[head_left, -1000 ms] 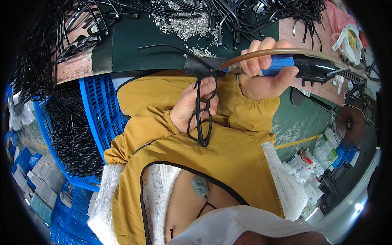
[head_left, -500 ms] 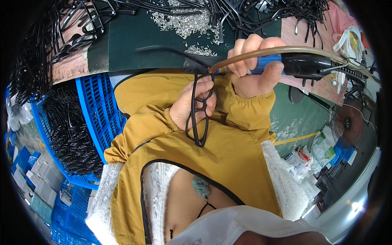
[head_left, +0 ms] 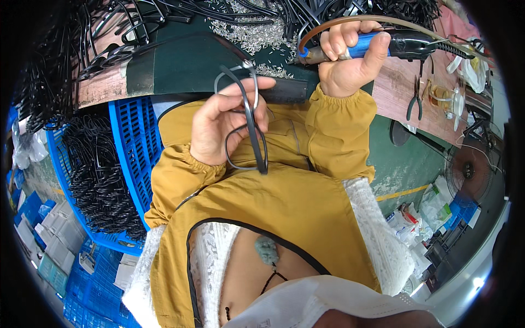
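1. Your right hand (head_left: pixel 350 60) is gripping a blue-and-black handheld power screwdriver (head_left: pixel 377 46), fingers wrapped closed, over the workbench edge.
2. Your left hand (head_left: pixel 221 126) is pinching a thin black plastic spectacle frame (head_left: pixel 249 120), held above your lap.

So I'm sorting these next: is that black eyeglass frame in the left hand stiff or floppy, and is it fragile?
The black eyeglass frame probably holds its shape: it keeps its outline while pinched by the left hand. It looks light, since a few fingers carry it. Its thin rims may bend or snap if squeezed.
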### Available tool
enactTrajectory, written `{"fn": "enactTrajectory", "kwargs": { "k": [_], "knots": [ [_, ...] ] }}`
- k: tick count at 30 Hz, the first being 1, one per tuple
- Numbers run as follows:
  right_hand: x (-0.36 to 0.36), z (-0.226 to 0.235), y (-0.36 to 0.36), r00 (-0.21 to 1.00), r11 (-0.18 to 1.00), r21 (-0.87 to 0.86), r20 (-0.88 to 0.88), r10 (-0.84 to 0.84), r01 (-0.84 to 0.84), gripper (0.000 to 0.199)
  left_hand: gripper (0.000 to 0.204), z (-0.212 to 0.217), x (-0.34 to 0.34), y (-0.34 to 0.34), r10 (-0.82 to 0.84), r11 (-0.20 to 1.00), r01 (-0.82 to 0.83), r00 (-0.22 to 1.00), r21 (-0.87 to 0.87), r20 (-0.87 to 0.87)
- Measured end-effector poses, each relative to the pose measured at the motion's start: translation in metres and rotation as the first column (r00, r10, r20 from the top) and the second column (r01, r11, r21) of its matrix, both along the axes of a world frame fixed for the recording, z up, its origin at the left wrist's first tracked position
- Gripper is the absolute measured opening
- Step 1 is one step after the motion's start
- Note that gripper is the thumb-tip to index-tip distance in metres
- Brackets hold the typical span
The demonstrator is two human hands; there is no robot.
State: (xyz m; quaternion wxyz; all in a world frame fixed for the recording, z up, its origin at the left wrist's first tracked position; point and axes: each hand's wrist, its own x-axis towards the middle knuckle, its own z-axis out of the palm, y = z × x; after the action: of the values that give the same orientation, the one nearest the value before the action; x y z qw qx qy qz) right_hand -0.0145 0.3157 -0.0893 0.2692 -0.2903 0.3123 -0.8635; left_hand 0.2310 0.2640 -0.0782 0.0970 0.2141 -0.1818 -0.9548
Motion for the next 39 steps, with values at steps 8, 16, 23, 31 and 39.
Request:
{"fn": "enactTrajectory", "kwargs": {
  "k": [8, 16, 23, 31, 39],
  "knots": [
    [0.011, 0.021, 0.010, 0.990, 0.996, 0.014, 0.109, 0.090, -0.092, 0.040, 0.046, 0.011, -0.035, 0.027, 0.476, 0.552, -0.371, 0.875, -0.747, -0.083],
    [0.008, 0.019, 0.025, 0.945, 0.945, 0.069, 0.091, 0.313, -0.320, 0.046, 0.013, -0.007, -0.021, 0.046, 0.388, 0.249, -0.144, 0.921, -0.958, -0.037],
    [0.012, 0.010, 0.028, 0.904, 0.903, 0.052, 0.060, 0.423, -0.426, 0.046, 0.038, 0.001, -0.004, 0.049, 0.232, 0.189, 0.053, 0.968, -0.981, 0.097],
    [0.006, 0.005, 0.023, 0.908, 0.909, -0.008, 0.054, 0.416, -0.416, 0.045, 0.043, -0.004, -0.010, 0.043, 0.193, 0.000, 0.022, 0.981, -1.000, 0.022],
    [0.007, 0.011, 0.022, 0.929, 0.909, 0.216, 0.186, 0.320, -0.356, 0.053, 0.050, 0.010, -0.008, 0.041, 0.139, -0.164, 0.207, 0.973, -0.964, 0.186]
  ]
}}
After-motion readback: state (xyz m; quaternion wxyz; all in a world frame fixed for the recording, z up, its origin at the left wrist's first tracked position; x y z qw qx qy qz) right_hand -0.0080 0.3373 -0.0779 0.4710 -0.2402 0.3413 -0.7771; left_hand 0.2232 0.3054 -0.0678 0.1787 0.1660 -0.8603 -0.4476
